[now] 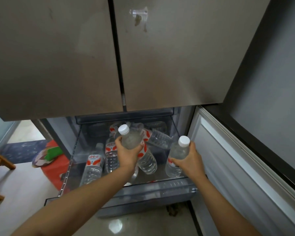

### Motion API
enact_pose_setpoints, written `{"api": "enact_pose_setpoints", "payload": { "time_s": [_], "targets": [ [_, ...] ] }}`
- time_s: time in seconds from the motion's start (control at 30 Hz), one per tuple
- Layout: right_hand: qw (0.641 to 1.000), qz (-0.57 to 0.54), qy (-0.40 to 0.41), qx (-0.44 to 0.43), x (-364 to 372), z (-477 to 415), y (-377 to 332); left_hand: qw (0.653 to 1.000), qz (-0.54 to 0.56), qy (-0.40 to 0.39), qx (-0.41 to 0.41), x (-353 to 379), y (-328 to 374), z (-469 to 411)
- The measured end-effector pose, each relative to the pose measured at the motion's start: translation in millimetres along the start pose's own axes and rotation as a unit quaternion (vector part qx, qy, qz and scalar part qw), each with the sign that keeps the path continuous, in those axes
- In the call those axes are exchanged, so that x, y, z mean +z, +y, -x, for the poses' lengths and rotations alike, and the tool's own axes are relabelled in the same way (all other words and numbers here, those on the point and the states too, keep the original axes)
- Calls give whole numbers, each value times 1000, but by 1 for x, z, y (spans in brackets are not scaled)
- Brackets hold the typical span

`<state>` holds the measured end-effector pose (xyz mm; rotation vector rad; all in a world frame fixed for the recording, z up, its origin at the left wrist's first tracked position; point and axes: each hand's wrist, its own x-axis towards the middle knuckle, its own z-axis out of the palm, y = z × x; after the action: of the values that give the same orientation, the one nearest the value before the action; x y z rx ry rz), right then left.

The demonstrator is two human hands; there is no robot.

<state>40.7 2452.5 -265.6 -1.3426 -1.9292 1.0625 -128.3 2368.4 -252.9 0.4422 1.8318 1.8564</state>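
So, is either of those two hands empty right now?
No: the left hand grips a white-capped bottle and the right hand grips a second bottle, both above the open drawer.

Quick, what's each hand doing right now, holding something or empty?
Left hand: closed, gripping the middle bottle by its body.
Right hand: closed, gripping the right-side bottle by its body.

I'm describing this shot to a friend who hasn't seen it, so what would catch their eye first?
The hands stand out first: the left hand grips a white-capped bottle at centre, the right hand grips a second bottle just right of it. Beneath them the pulled-out fridge drawer holds more labelled bottles lying at odd angles. Two closed grey doors fill the top.
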Motion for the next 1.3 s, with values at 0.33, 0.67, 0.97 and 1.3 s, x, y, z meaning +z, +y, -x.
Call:
{"api": "enact_pose_setpoints", "payload": {
  "time_s": [0.33,0.67,0.97,1.3],
  "targets": [
    [998,16,-27,-62,3,10,-10,968,-60,-89,225,-75,38,30],
    [964,-38,-81,-251,25,18,-114,920,-123,36,371,-142,86,35],
    [870,-203,-303,-331,68,44,-228,902,-118,217,353,-232,126,77],
    [739,-158,-539,-373,144,93,-252,848,-179,432,251,-295,95,173]
  ]
}}
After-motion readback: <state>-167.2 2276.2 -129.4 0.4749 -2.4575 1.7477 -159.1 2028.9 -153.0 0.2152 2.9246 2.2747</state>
